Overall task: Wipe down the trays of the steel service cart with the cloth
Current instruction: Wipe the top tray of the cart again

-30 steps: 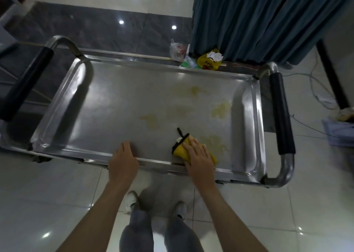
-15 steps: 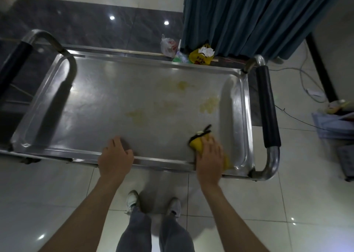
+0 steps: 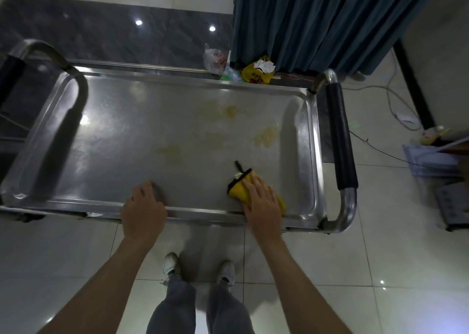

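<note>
While the right hand [image 3: 261, 201] is pressing flat, fingers straight, on the folded yellow cloth [image 3: 239, 189], the cloth is lying on the top tray [image 3: 121, 135] of the steel service cart [image 3: 340, 214] at about 5 o'clock, just inside the near rim. It is looking soft and bunched, with a black edge strip and a short black loop sticking out toward 11 o'clock. The tray is a shallow brushed-steel rectangle with rounded corners — dull, smeared, and carrying pale yellowish stains [image 3: 266, 137] from its middle toward 2 o'clock. The left hand [image 3: 143, 208] is resting over the near rim at 6 o'clock, fingers loosely bent, gripping nothing. Black padded handles [image 3: 340, 135] are capping the curved tube ends. Glossy floor tiles [image 3: 355, 270] are reflecting ceiling lights.

Against half a second ago, the cloth and right hand are sitting farther from the right-hand corner — shifted back toward the tray's middle.
</note>
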